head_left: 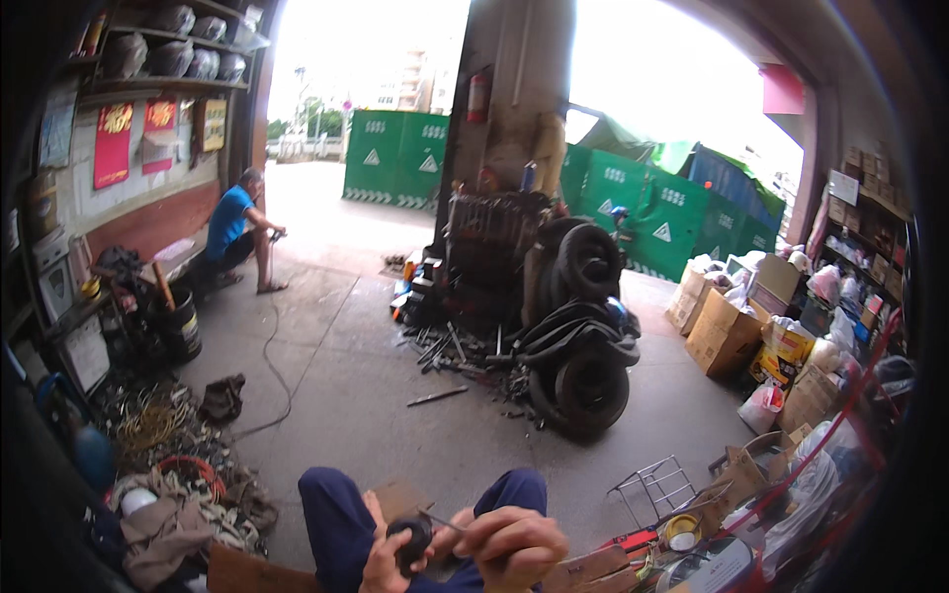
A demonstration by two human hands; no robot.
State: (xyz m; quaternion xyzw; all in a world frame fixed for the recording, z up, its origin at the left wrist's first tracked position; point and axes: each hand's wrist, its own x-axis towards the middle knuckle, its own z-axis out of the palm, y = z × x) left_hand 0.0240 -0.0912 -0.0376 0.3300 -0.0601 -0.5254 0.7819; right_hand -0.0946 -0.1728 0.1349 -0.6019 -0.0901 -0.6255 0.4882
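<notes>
Low in the view, between my knees in dark blue trousers, my left hand (384, 566) is closed around a small round black thing (411, 543). It looks ring-like, but its exact kind is not clear. My right hand (516, 546) is raised beside it, fingers pinched together on a thin dark strip or rod (442, 521). This thin piece runs left from the fingertips toward the black thing; whether the two are joined I cannot tell. Just beyond my hands lies a flat brown board (400, 498).
Tyres (590, 390) stand ahead beside a pillar, with metal tools (450, 343) on the floor. Scrap and cloths (168, 534) lie at left; cardboard boxes (727, 334) and a wire frame (657, 491) at right. A person in blue (232, 227) sits at far left near a hose (282, 371).
</notes>
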